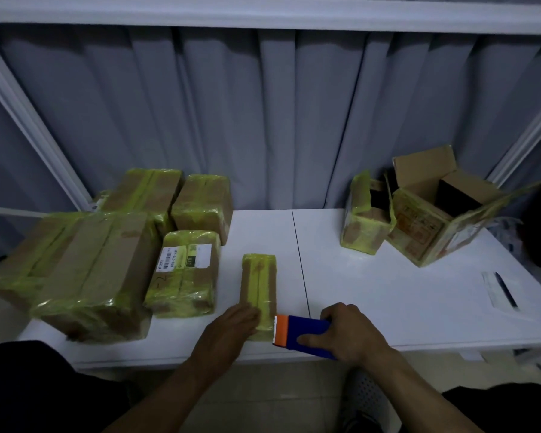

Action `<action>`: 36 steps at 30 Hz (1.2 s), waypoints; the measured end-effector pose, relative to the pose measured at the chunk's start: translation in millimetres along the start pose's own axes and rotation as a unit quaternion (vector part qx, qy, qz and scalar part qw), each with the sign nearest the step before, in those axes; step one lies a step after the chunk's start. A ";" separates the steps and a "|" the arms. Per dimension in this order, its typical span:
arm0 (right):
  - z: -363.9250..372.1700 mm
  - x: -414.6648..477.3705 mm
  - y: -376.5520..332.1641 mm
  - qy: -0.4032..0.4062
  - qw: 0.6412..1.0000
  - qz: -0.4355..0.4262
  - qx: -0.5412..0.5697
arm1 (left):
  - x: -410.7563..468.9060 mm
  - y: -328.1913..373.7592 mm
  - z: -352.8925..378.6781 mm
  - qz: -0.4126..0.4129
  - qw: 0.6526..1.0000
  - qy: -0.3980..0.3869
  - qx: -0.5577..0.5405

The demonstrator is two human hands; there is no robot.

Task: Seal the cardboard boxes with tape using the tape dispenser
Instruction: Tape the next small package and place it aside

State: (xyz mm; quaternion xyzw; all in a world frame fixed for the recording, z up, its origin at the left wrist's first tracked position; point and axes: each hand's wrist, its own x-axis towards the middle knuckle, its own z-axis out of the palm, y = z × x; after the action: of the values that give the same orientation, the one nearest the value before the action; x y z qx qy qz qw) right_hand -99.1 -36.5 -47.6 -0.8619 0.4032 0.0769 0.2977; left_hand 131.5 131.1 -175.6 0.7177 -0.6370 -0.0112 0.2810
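Resting flat with straight fingers, the left hand presses on the near end of the small long brown cardboard box wrapped in yellow-green tape. This box lies near the front edge of the white surface. The right hand curls round the blue and orange tape dispenser, whose orange end sits right at the box's near right corner. Both arms reach forward. More taped boxes sit on the left; two open boxes stand back right.
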 end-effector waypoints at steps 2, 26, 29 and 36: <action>3.2 3.6 -1.9 0.003 1.000 0.007 -0.004 | -4.4 -4.5 1.0 0.019 0.999 -0.006 -0.034; -12.7 -16.5 20.4 0.009 0.999 0.007 0.038 | 6.0 10.0 0.6 -0.030 0.997 0.058 -0.037; -8.5 -12.0 23.5 0.005 0.999 0.016 0.028 | 5.8 8.0 0.5 -0.017 0.996 0.051 -0.067; 7.2 8.9 11.1 -0.005 1.000 0.026 -0.009 | -0.8 -0.1 5.9 0.011 0.993 0.043 -0.112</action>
State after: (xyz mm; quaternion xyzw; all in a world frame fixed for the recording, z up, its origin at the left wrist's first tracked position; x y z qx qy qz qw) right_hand -100.7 -43.7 -61.7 -0.8532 0.4235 0.0927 0.2899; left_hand 129.2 129.5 -180.9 0.6744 -0.6270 -0.0484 0.3870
